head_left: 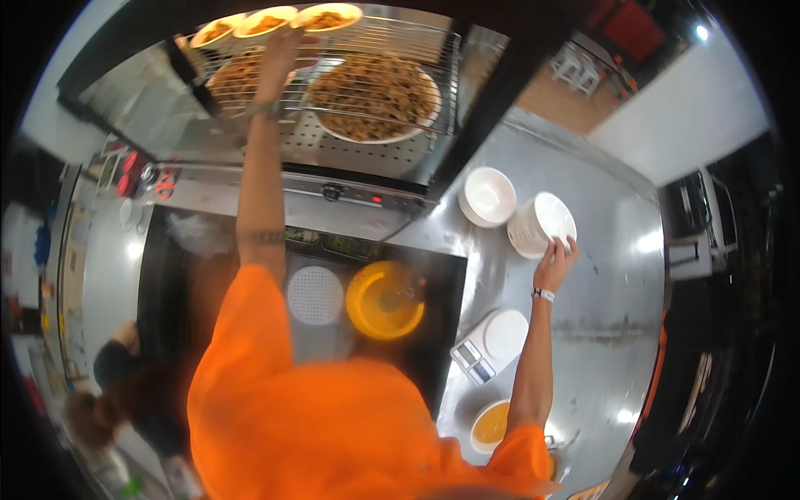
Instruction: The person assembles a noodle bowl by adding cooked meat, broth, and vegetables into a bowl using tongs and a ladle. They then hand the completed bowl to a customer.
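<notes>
My left hand (283,52) reaches into a glass-sided food warmer, just below the near rims of small white dishes of food (330,17) on its upper wire rack. The thumb stands apart from the fingers, and I see nothing between them. Under the rack lie large white plates heaped with brown shredded food (373,96). Out to the right, my right hand (557,260) pinches the near rim of a white bowl (557,218) at the top of a stack. A separate white bowl (487,197) stands just left of that stack.
On the steel counter (596,300) are a white kitchen scale (492,343) and a bowl of orange liquid (492,425). A yellow bowl (385,302) and a perforated white disc (316,295) sit in the dark worktop before me. Another person (125,392) is at the lower left.
</notes>
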`<state>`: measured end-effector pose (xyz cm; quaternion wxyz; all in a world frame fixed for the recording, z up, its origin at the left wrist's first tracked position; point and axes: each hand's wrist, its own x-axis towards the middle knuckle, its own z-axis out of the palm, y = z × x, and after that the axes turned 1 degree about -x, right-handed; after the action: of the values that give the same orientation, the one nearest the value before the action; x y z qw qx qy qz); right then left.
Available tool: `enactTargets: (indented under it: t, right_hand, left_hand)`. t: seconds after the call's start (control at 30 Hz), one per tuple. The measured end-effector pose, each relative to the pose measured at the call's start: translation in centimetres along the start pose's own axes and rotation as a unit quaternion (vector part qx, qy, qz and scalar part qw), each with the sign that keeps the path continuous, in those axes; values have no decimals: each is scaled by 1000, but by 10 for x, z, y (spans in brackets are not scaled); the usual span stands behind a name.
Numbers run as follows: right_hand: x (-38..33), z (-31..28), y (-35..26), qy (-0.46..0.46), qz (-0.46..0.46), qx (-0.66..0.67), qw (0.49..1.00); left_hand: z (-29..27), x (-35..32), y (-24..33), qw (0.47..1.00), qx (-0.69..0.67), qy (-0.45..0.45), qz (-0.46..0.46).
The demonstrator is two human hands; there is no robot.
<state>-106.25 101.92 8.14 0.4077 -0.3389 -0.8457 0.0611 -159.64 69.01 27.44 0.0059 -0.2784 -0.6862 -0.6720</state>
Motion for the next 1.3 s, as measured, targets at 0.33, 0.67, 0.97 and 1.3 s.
enactTargets:
  t: [0.33,0.67,0.97,1.3]
  right_hand:
    - [-15,11,15,-95,64,-10,993]
    - [-64,-52,-67,-43,171,119,977]
    - [-102,-85,-217,-341,222,600,689]
    - [-240,-201,-179,-198,517,480,681]
  left_hand:
    - [6,124,-101,990,-53,-24,-128]
    - [-9,36,-27,979,-161,-57,-115]
    - [-2,-215,92,934,-70,-224,-268]
    - [109,-472,83,760,-134,-447,-452]
